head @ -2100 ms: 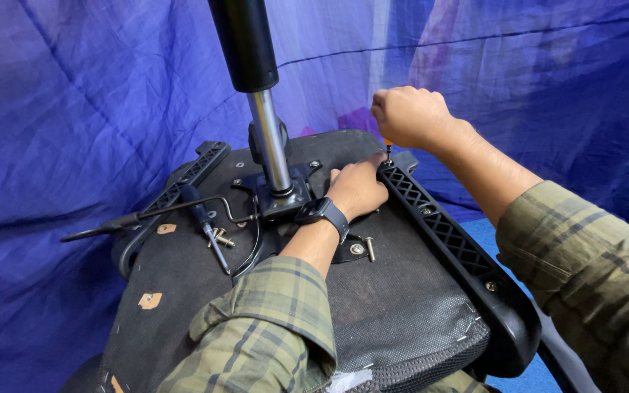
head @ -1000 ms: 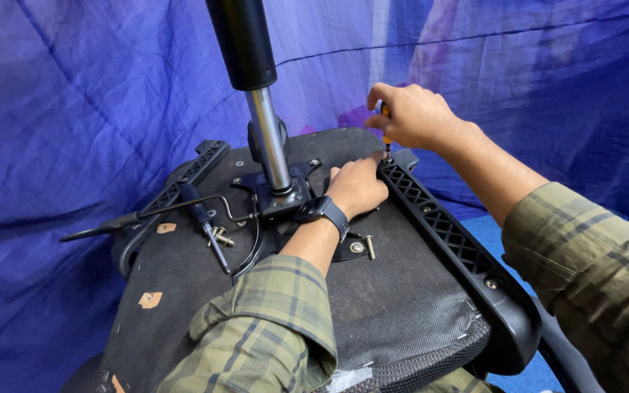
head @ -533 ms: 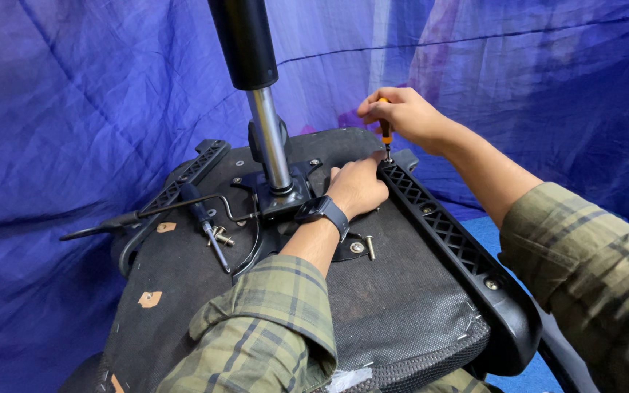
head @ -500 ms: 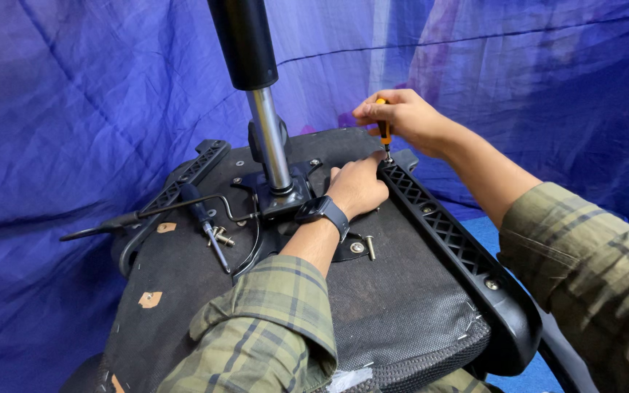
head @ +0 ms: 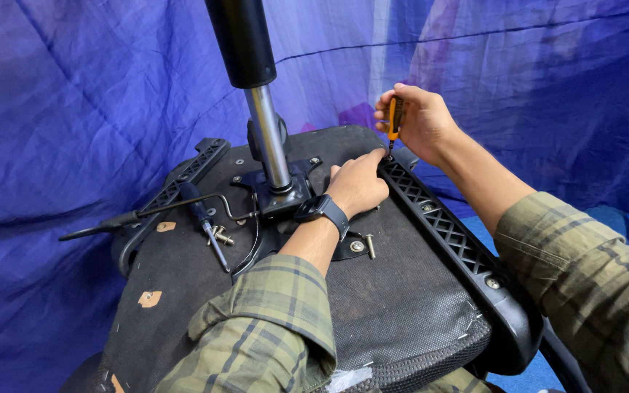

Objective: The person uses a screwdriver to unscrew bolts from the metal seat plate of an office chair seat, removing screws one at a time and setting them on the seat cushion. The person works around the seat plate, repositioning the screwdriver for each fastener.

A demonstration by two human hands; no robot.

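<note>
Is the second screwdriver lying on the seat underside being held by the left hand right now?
No, the dark screwdriver lies loose near the screws, while the left hand rests beside the armrest bracket.

You have a single view here, from the camera worn on your head, so no second view overlaps it. It looks forward and steeply down over your own forearms, close to the work. The upturned chair seat [head: 373, 313] fills the lower middle of the frame, its far edge near centre. The gas column [head: 245, 65] rises out of the top edge, which shows how near and high the camera sits. Your left hand [head: 358, 185] lies about at centre and your right hand [head: 416, 120] up and right of it. Blue cloth [head: 74, 109] closes off the background on all sides.
</note>
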